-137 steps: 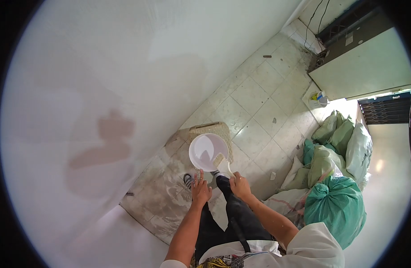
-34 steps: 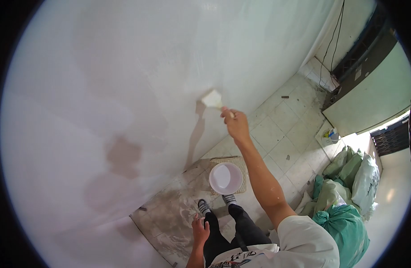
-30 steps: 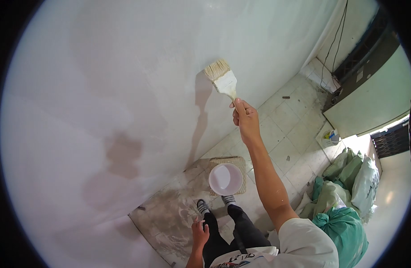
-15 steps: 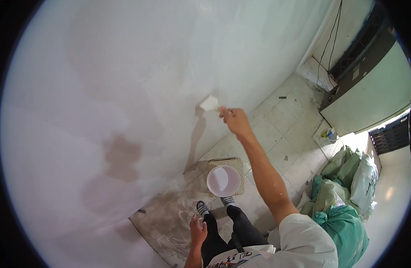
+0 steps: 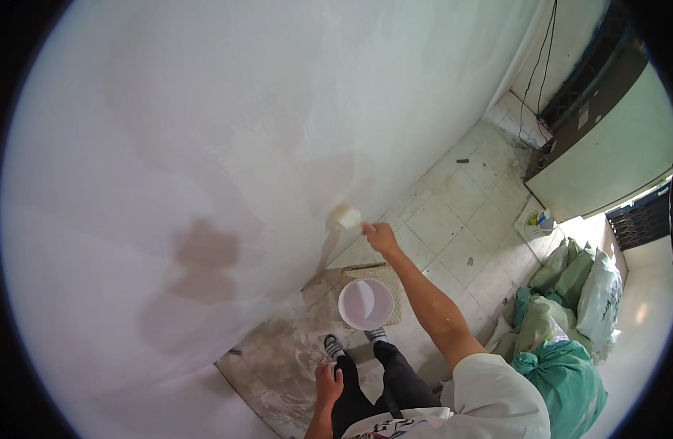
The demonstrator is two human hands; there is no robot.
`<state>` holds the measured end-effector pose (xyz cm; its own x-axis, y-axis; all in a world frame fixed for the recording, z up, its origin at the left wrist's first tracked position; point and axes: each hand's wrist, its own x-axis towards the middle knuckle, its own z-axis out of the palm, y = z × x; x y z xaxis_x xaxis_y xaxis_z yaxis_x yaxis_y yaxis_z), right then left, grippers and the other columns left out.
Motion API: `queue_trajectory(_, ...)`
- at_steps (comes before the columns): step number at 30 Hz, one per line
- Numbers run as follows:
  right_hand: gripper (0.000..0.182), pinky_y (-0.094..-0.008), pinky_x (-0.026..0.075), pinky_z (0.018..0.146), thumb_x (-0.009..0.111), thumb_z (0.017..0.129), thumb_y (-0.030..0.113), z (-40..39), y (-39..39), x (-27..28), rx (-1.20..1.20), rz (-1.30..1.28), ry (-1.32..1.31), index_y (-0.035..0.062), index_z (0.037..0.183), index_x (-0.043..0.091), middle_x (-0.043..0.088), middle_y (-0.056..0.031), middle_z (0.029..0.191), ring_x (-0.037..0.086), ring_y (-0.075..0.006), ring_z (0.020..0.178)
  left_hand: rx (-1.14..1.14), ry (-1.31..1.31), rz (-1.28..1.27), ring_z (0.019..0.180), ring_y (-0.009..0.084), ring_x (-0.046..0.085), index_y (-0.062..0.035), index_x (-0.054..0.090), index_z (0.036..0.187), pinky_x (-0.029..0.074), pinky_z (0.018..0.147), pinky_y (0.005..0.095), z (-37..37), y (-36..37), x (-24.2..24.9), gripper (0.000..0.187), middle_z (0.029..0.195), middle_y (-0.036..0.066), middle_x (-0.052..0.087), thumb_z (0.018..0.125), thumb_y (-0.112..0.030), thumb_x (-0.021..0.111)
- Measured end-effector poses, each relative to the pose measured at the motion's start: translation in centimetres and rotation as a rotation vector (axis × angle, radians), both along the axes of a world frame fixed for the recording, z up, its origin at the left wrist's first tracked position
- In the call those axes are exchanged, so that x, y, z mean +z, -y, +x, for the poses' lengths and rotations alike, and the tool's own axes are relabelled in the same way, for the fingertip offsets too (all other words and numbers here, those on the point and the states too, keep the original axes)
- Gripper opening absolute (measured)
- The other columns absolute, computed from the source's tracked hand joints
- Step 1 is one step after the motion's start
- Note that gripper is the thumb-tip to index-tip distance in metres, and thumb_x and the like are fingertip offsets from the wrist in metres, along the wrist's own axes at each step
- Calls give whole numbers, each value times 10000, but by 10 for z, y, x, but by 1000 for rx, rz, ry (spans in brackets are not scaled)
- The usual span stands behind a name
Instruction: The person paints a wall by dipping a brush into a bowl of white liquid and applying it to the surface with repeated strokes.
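My right hand (image 5: 381,238) is closed around the handle of a wide paintbrush (image 5: 344,216), its pale head against or very near the white wall (image 5: 226,146). Below it, a white bucket (image 5: 384,306) stands on a woven-topped stool (image 5: 395,279); white material shows inside the bucket. My left hand (image 5: 327,382) hangs low by my leg with its fingers apart, holding nothing. Darker, damp-looking patches and shadows mark the wall around the brush.
Several filled sacks (image 5: 559,314) and a tied green bag (image 5: 567,388) sit at the right. Farther back are a small tub (image 5: 539,224) and a pale panel (image 5: 607,154). Dusty tiles (image 5: 446,212) cover the floor; cables (image 5: 545,66) hang at the far corner.
My right hand has brought the paintbrush downward along the wall, closer to the bucket. My left hand has barely moved and stays low.
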<state>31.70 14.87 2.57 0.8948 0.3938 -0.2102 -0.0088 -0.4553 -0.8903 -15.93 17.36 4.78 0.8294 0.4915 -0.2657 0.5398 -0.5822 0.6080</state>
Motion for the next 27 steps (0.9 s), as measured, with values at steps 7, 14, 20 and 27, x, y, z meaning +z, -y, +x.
queue_trajectory(7,432,-294,326,485,570,937,397,10,16,281,-159,569,-75,4,781,656,496,-8,561,411,-85,531,-9,-8,22,1238,417,441,-6,577,1082,368,1028,485,3,-2,-3,276,1315,265,480,856,-160,611)
queue_trajectory(14,456,-294,376,516,553,948,425,-28,-27,108,-126,295,-116,23,769,672,521,-10,561,477,-100,545,-3,20,30,1235,416,443,-11,575,1087,366,1031,484,12,0,-6,285,1306,266,484,851,-166,614)
queue_trajectory(20,447,-336,426,554,553,937,350,-12,-45,140,59,116,222,-20,723,685,549,-54,553,518,-143,547,2,74,57,1234,420,442,-14,562,1105,361,1036,484,16,-1,8,308,1307,267,481,845,-165,622)
queue_trajectory(27,404,-292,352,494,523,965,364,-36,-7,379,-40,592,108,-1,859,658,495,-21,564,436,-105,506,32,100,56,1240,423,437,-17,564,1095,359,1036,487,9,-2,14,301,1330,273,466,843,-170,626)
